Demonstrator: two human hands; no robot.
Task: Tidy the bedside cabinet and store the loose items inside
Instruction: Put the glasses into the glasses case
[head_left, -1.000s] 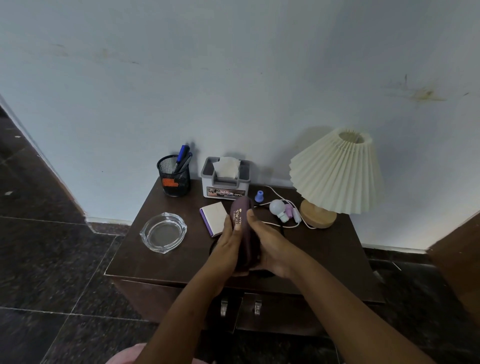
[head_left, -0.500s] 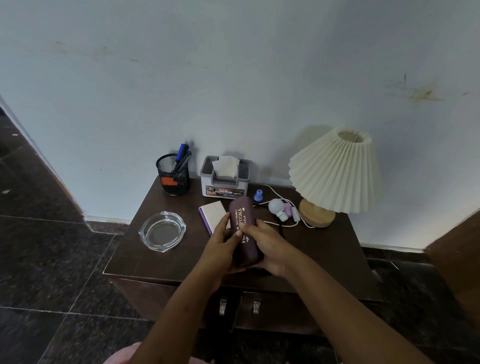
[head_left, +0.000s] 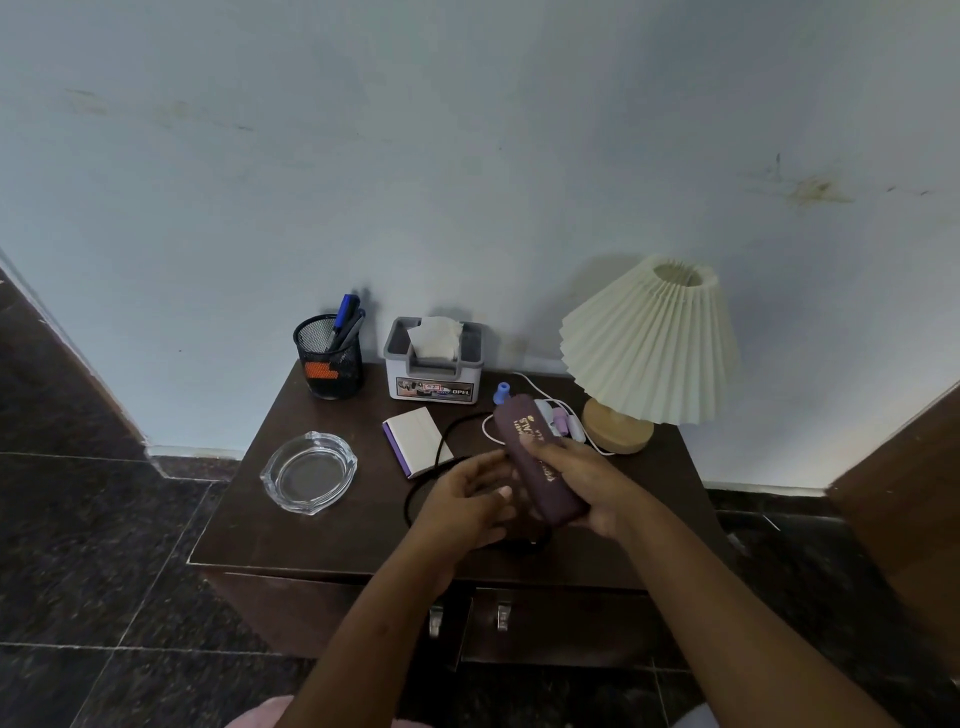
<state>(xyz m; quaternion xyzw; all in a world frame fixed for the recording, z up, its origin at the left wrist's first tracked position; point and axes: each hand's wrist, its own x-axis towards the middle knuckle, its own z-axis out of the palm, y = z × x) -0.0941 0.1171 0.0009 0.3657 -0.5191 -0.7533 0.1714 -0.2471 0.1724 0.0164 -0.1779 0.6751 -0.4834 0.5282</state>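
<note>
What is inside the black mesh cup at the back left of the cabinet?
The mesh cup holds pens, one blue-capped, sticking above the rim. Something orange shows through the mesh; what it is cannot be told.

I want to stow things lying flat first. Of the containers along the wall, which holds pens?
The black mesh cup at the back left corner: pens stick up from it. The grey box beside it holds tissue instead.

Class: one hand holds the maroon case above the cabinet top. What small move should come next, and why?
Probably reach the free left hand down to a door handle and open it: the right hand already grips the maroon case, and the cabinet doors look shut.
</note>
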